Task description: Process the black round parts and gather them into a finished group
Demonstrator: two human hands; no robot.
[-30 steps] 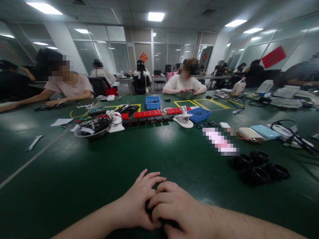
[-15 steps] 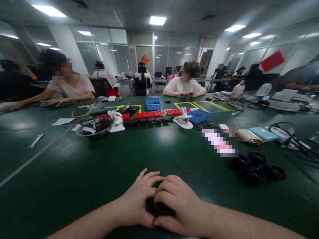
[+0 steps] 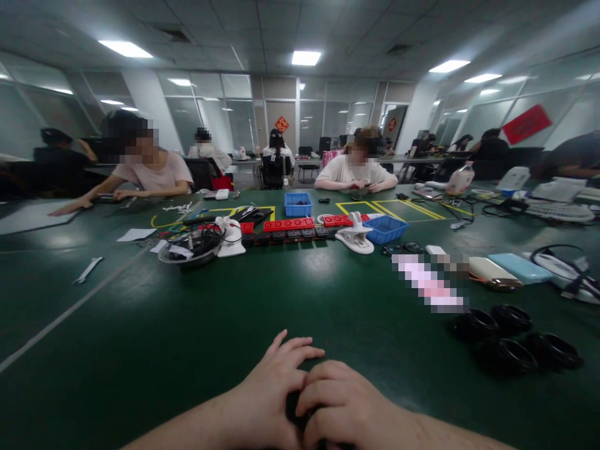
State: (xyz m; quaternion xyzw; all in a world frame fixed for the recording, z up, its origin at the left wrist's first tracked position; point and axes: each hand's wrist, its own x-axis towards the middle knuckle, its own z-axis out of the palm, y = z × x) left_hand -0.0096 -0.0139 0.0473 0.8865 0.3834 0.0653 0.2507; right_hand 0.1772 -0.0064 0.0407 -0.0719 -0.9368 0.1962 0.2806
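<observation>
My left hand (image 3: 272, 390) and my right hand (image 3: 344, 403) rest together on the green table (image 3: 197, 331) at the bottom middle. Both are curled around a small black object (image 3: 294, 407) that shows only as a dark sliver between the fingers; I cannot make out what it is. Several black rings (image 3: 510, 340) lie on the table to the right of my hands, out of touch with them.
Red power strips (image 3: 290, 225), two blue bins (image 3: 298, 204), a white clamp (image 3: 355, 236), a clear bowl of cables (image 3: 190, 245), phones (image 3: 494, 273) and a wrench (image 3: 87, 270) lie further back. Other people sit at the far side (image 3: 356, 172) and the left (image 3: 145, 172).
The view has tilted up and shifted, so my hands sit lower in the picture. They stay clasped on the black object, which is more covered now.
</observation>
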